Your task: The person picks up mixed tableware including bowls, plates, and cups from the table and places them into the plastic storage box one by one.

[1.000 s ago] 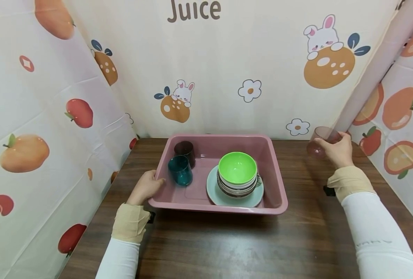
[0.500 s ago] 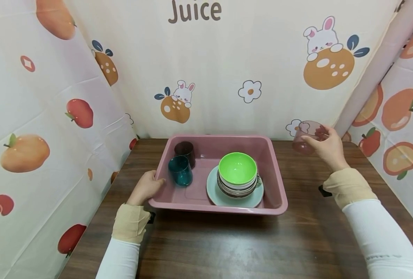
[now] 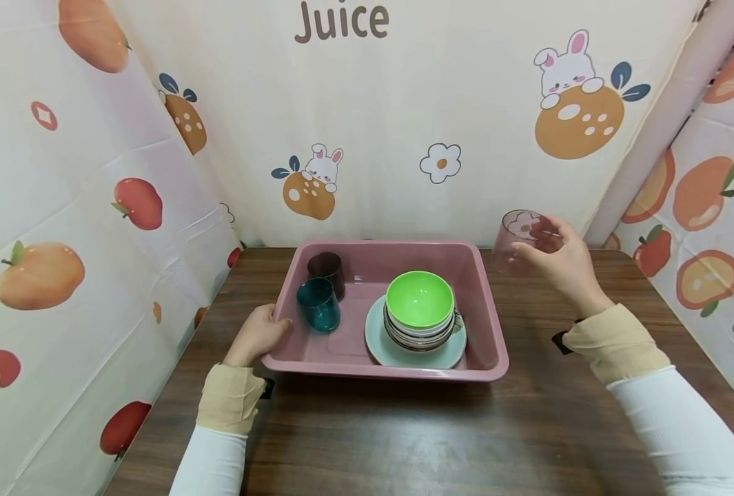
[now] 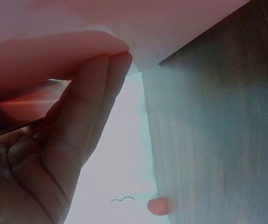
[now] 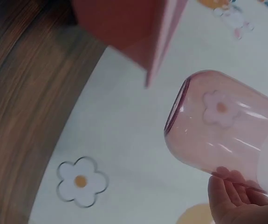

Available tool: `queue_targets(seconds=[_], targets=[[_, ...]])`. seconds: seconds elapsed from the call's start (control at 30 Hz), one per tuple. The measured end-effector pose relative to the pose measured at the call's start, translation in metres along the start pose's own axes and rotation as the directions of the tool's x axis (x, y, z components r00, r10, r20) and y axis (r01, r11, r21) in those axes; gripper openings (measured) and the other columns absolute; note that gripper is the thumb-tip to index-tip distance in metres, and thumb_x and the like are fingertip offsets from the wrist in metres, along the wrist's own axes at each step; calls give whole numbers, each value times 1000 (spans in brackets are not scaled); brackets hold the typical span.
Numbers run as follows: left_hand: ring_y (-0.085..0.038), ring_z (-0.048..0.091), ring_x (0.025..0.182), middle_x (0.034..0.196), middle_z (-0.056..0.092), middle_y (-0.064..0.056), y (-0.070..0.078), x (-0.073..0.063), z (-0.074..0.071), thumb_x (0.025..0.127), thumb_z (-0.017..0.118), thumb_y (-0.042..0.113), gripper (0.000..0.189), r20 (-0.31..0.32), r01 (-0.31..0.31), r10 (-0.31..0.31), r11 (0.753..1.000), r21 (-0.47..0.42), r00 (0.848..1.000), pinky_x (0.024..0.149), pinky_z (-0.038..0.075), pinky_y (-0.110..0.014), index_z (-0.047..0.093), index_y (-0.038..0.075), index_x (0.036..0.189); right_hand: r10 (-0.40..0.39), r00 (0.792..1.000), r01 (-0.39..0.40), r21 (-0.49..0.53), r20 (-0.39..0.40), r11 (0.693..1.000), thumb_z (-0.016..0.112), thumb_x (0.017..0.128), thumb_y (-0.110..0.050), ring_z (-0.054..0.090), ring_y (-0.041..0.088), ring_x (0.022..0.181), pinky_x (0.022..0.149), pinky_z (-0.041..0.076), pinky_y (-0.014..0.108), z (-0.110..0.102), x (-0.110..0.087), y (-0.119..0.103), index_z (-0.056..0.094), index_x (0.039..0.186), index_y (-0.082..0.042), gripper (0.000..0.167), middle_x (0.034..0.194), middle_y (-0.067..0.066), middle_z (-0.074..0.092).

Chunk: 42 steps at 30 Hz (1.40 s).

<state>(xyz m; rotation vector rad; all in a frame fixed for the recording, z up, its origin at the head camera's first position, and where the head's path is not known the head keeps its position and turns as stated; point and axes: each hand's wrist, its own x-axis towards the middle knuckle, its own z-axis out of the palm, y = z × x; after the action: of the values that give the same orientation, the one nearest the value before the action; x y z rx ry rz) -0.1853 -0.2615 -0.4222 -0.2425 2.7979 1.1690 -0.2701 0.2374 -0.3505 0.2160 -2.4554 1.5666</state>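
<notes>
My left hand (image 3: 256,336) grips the left rim of a pink plastic basin (image 3: 367,370), thumb over the edge and fingers under it, as the left wrist view shows. My right hand (image 3: 564,270) holds a clear pink cup (image 3: 506,249) by its side, up in the air just beyond the basin's right wall. In the right wrist view the pink cup (image 5: 203,126) has nothing in it. Inside the basin, a teal cup (image 3: 319,306) and a dark cup (image 3: 327,270) stand at the left. On the right, a green bowl (image 3: 420,299) tops several stacked bowls on a pale blue plate (image 3: 375,339).
The basin sits on a brown wooden table (image 3: 404,441). A fruit-print cloth (image 3: 379,103) hangs behind it, with more printed cloth along both sides. Between the cups and the plate, the basin's floor shows.
My right hand has lifted the pink cup off the right side of the table and carried it left towards the basin. The left hand has kept its grip on the rim.
</notes>
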Motion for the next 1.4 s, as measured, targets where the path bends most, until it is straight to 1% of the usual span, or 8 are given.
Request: queue_targets(seconds=[0.17,0.37,0.53,0.63,0.77,0.9,1.13,1.4], targets=[[-19,61,72,91,67,-20,0,0,0,91,54,13,31,0,-2,2,1000,-5,1000,64,53,-32,59,-10,112,-42,998,39,65,47,997,74,87,-17,55,-4,101,83,43,6,9,-8,-11,39,142,-5,66,113,-14,52],[-20,62,73,93,67,-21,1,-1,0,92,53,12,32,8,-4,4,1000,-9,1000,65,54,-33,58,-10,114,-82,992,70,128,94,989,73,87,-10,59,-4,102,84,46,7,16,-18,-19,45,136,-15,56,117,-10,53],[-19,61,71,91,67,-20,1,-1,0,91,53,12,31,2,-9,9,1000,-8,1000,63,53,-32,59,-10,112,-87,987,66,153,132,986,72,87,-9,58,-1,106,86,46,8,21,-27,-29,43,140,-8,61,120,-7,53],[-19,61,70,90,67,-20,0,-1,0,91,54,12,30,2,-8,9,1000,-12,1000,62,53,-32,59,-10,111,-94,984,76,122,152,990,73,88,-12,57,3,107,87,45,8,26,-32,-35,41,144,-6,65,122,-6,53],[-19,61,69,89,67,-19,0,-1,0,91,54,12,31,4,-10,10,1000,-14,1000,62,52,-32,59,-10,111,-110,978,92,110,176,990,73,88,-14,58,7,105,86,45,9,33,-39,-41,41,145,-6,65,125,1,54],[-19,61,70,89,67,-19,0,-1,0,91,54,12,31,1,-12,12,1000,-13,1000,62,52,-32,59,-10,111,-130,973,107,124,192,986,72,88,-13,58,4,102,86,46,10,40,-45,-45,42,144,-5,64,126,12,54],[-22,64,78,99,68,-22,0,-2,3,92,56,17,34,-7,12,-13,1000,-24,1000,69,55,-35,60,-8,115,-137,967,97,189,214,977,72,87,-9,60,4,102,86,49,13,51,-55,-48,44,141,-3,62,121,9,56],[-29,61,93,113,63,-24,-2,-4,1,93,60,33,49,-48,46,-47,999,-17,998,80,53,-41,54,-6,123,-155,954,93,240,257,966,73,86,-7,58,9,107,89,49,15,58,-65,-51,44,142,-5,63,126,15,54]])
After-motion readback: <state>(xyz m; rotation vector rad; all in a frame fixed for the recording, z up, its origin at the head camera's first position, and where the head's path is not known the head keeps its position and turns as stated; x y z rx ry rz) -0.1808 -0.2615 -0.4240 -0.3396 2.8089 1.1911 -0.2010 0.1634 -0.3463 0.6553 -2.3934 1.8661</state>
